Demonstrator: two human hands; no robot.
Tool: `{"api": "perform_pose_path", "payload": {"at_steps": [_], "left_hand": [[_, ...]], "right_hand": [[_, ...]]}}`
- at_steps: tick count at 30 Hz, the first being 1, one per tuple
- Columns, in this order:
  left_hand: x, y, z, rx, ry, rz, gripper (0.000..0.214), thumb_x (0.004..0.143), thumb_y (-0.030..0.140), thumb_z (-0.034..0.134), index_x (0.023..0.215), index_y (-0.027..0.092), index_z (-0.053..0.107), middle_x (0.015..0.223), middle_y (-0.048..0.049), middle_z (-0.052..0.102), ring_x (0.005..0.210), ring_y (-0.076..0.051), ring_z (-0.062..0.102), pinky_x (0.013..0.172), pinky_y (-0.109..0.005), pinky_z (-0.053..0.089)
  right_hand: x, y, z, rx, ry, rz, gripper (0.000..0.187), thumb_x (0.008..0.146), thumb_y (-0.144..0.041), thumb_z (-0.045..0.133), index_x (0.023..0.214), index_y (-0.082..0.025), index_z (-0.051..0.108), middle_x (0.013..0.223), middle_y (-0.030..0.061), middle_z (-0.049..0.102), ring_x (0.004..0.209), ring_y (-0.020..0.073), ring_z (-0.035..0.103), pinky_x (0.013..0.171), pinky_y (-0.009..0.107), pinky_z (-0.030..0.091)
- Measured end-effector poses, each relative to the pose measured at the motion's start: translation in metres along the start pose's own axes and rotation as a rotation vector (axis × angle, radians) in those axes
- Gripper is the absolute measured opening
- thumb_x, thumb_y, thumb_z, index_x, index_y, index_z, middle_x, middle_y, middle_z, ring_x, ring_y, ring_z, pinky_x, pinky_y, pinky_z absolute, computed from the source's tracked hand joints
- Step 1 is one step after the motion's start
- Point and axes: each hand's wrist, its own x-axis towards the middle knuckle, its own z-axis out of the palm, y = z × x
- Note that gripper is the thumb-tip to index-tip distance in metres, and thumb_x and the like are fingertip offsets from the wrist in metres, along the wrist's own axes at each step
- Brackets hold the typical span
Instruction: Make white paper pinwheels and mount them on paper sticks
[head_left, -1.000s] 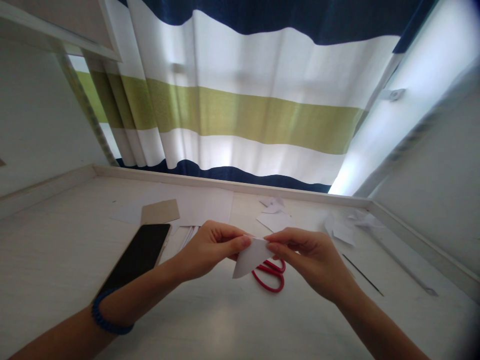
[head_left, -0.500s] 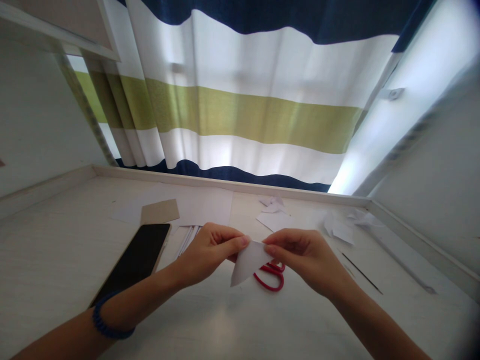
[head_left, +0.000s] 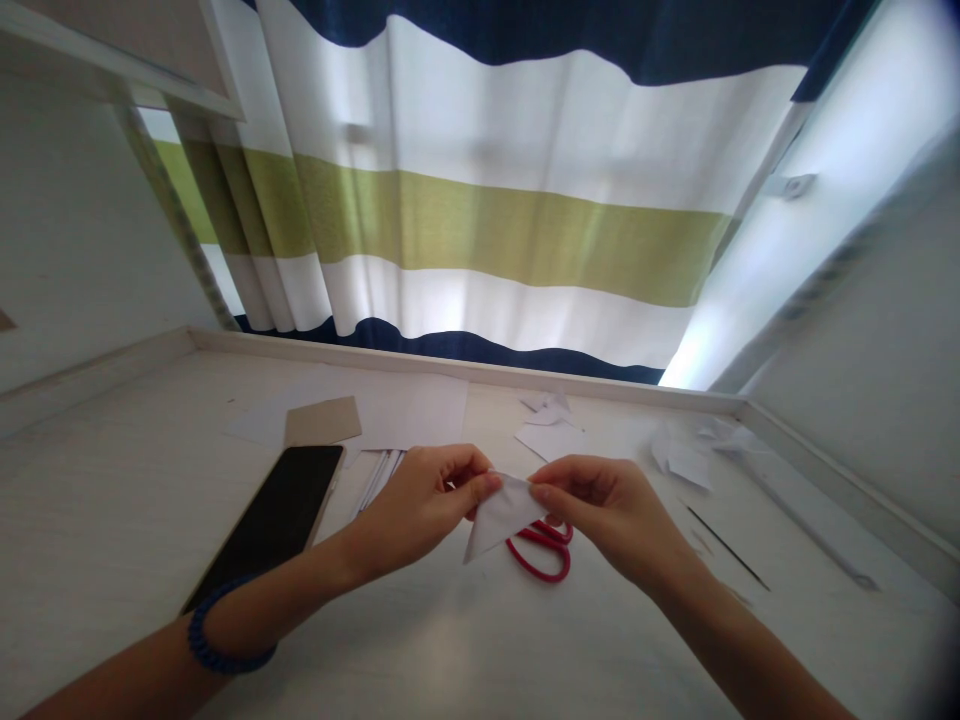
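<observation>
L hand (head_left: 427, 505), R hand (head_left: 611, 508) pinch paper (head_left: 501, 515) edge; small gap btwn

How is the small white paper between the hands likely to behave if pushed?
The white paper is probably light, being small and pinched by fingertips. It would likely crease easily, as it looks thin. Its flat, pointed shape makes rolling unlikely.
</observation>
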Motion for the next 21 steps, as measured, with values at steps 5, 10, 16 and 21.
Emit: {"api": "perform_pose_path", "payload": {"at_steps": [5,10,16,21], "left_hand": [[0.0031,-0.0031,-0.0024,-0.088,-0.092,-0.05,0.024,0.074,0.036,0.054,0.073,0.013,0.061,0.068,-0.0007,0.06,0.063,-0.012,0.053,0.058,-0.02,0.042],[0.0027,-0.0061,-0.0006,-0.148,-0.134,-0.074,0.022,0.075,0.032,0.052,0.07,0.012,0.061,0.063,-0.0004,0.059,0.06,-0.011,0.052,0.058,-0.02,0.041],[0.0017,-0.0045,-0.0007,-0.148,-0.124,-0.055,0.021,0.076,0.03,0.051,0.071,0.012,0.062,0.064,-0.0005,0.058,0.062,-0.012,0.053,0.06,-0.021,0.042],[0.0025,-0.0066,-0.0025,-0.015,-0.141,-0.069,0.024,0.074,0.034,0.052,0.069,0.013,0.062,0.066,-0.0013,0.062,0.062,-0.013,0.055,0.057,-0.021,0.04]], "right_hand": [[0.0024,0.0009,-0.0025,0.012,0.055,0.007,0.011,0.068,-0.024,0.064,0.07,-0.014,0.064,0.059,0.0014,0.063,0.051,0.012,0.055,0.047,0.023,0.043],[0.0033,0.0009,-0.0034,0.033,0.093,-0.001,0.014,0.067,-0.026,0.065,0.073,-0.014,0.065,0.06,0.0016,0.064,0.054,0.0126,0.058,0.051,0.024,0.048],[0.0032,0.0015,-0.0023,0.046,0.102,-0.006,0.014,0.066,-0.026,0.066,0.071,-0.014,0.066,0.058,0.0012,0.065,0.052,0.0126,0.058,0.049,0.023,0.049],[0.0061,0.0029,-0.0048,0.023,0.16,-0.035,0.014,0.064,-0.026,0.067,0.072,-0.015,0.067,0.06,0.0024,0.066,0.053,0.0134,0.059,0.05,0.024,0.048]]}}
